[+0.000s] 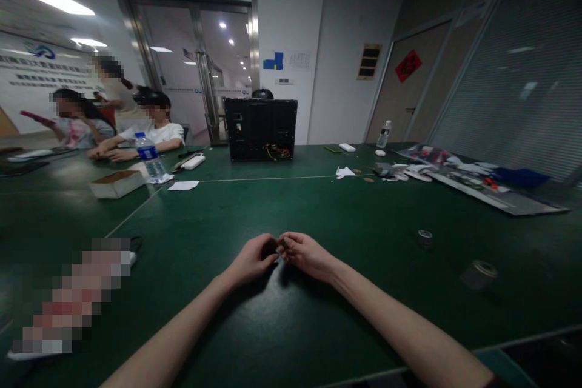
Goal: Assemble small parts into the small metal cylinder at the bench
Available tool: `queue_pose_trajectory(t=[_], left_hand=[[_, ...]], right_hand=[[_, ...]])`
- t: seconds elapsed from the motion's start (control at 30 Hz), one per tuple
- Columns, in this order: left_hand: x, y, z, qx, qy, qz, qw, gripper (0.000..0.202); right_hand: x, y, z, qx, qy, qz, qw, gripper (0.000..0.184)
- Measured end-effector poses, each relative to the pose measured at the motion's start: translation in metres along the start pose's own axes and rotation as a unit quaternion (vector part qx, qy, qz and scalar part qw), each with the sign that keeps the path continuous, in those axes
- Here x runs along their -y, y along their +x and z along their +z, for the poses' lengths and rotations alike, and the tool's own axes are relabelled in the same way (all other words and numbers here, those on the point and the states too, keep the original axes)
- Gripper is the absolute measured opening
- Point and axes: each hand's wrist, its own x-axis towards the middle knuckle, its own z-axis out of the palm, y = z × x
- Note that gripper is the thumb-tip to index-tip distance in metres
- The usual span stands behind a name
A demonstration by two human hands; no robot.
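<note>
Both my hands meet over the dark green table (pixel 282 206), just in front of me. My left hand (pixel 253 257) is curled, its fingertips pressed together against those of my right hand (pixel 304 252). A tiny pale item (pixel 279 248) shows between the fingertips of both hands; it is too small to name. My forearms rest on or just above the tabletop.
Two small tape rolls (pixel 478 271) (pixel 424 236) lie to my right. A black open-backed case (pixel 260 128) stands at mid-table. A water bottle (pixel 150 157) and a flat box (pixel 116 183) sit at left, near three seated people (pixel 150 127). Parts and papers (pixel 473 179) clutter the right.
</note>
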Motion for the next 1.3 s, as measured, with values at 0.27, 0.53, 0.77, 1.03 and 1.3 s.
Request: queue_pose_trajectory(t=[0.27, 0.53, 0.77, 1.03, 1.3], left_hand=[[-0.0021, 0.0003, -0.0011, 0.002, 0.016, 0.004, 1.000, 0.010], [-0.0044, -0.0004, -0.0022, 0.005, 0.006, 0.005, 1.000, 0.011], [-0.0021, 0.0002, -0.0003, 0.002, 0.016, 0.004, 1.000, 0.011], [-0.0070, 0.0000, -0.0016, 0.007, 0.005, -0.009, 1.000, 0.010], [-0.0048, 0.0000, -0.0013, 0.009, 0.011, -0.010, 1.000, 0.009]], right_hand=[[0.0048, -0.0032, 0.0052, 0.010, 0.003, -0.001, 1.000, 0.035], [0.0075, -0.0035, 0.0088, -0.004, 0.013, 0.002, 1.000, 0.035], [0.0069, -0.0032, 0.0088, -0.012, 0.022, 0.013, 1.000, 0.035], [0.0076, -0.0075, 0.0093, 0.007, 0.019, 0.016, 1.000, 0.035], [0.0051, -0.0074, 0.0061, 0.028, 0.017, 0.009, 0.999, 0.031]])
